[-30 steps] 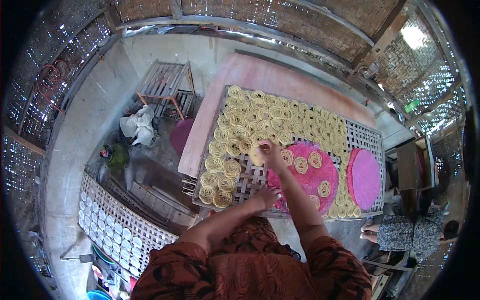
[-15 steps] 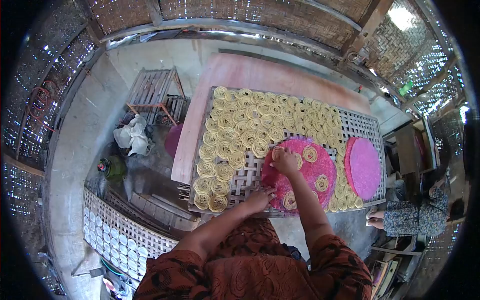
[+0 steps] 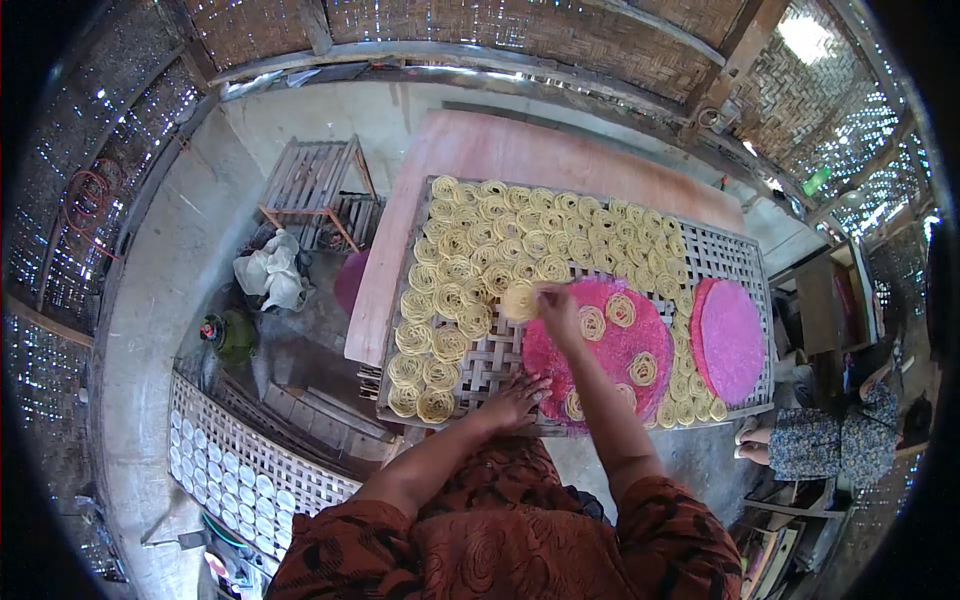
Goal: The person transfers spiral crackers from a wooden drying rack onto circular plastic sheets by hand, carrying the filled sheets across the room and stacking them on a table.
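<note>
Rows of pale yellow noodle nests [image 3: 451, 345] lie on a woven bamboo rack [image 3: 494, 361]. A round pink mesh sheet [image 3: 648, 340] rests on the rack in front of me and bears several more nests. My right hand [image 3: 561, 312] is over the sheet's left edge, fingers pinched on a noodle nest [image 3: 520, 301] that overlaps the nests on the rack. My left hand [image 3: 515, 401] rests at the sheet's lower left edge, fingers spread, with no nest in it.
A second pink round [image 3: 730, 341] lies on the rack's right side. Behind it is a pinkish board [image 3: 560, 150]. Another rack with pale discs [image 3: 231, 463] is at lower left. A person in patterned clothes [image 3: 835, 443] is at the right, beyond the rack.
My right hand reached onto the pink sheet, then moved left with a nest from it. An earlier nest was let go on the rack. My left hand has stayed near the sheet's edge.
</note>
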Available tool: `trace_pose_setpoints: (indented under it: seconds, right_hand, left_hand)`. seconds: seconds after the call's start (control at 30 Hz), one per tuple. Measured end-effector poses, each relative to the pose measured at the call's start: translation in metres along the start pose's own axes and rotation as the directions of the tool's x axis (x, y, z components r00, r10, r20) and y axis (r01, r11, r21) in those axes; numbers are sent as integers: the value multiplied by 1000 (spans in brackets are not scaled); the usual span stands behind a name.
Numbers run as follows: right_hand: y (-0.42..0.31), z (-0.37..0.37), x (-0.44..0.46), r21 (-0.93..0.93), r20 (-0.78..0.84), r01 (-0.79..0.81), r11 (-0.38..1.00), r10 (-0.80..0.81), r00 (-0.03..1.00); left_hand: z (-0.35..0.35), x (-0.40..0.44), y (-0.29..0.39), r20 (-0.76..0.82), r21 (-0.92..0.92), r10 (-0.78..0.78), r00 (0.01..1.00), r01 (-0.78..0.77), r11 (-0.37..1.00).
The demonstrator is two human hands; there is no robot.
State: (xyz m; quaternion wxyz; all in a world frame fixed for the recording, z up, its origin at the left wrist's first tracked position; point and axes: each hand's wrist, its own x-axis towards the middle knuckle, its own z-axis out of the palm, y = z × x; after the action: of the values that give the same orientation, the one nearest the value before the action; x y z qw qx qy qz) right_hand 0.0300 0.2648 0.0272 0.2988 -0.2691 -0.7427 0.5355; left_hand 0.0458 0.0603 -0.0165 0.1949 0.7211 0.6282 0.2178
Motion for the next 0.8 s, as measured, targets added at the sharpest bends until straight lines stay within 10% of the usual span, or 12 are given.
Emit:
trace_pose_setpoints:
  seconds: [0.1, 0.2, 0.27, 0.4, 0.57, 0.8]
  right_hand:
    - [27, 30, -13, 134, 38, -231, 964, 228, 973]
    - [25, 32, -21, -261, 50, 15, 965, -2, 999]
    - [18, 17, -21, -435, 109, 455, 777, -456, 883]
    - [-20, -61, -27, -745, 22, 205, 635, -284, 959]
    - [10, -113, -28, -796, 372, 422, 434, -199, 907]
    - [61, -161, -2, -432, -118, -16, 902, -39, 992]
  left_hand:
    - [2, 0, -1, 18, 36, -9, 1000, 9, 999]
    - [13, 1, -6, 8, 59, 2, 1000, -2, 998]
    - [14, 0, -9, -18, 68, 24, 1000, -23, 997]
    - [-15, 9, 11, -41, -8, -45, 998, 44, 999]
    - [-37, 63, 14, -180, -153, -126, 975, 99, 983]
    - [-45, 142, 6, -32, -223, -136, 990, 126, 967]
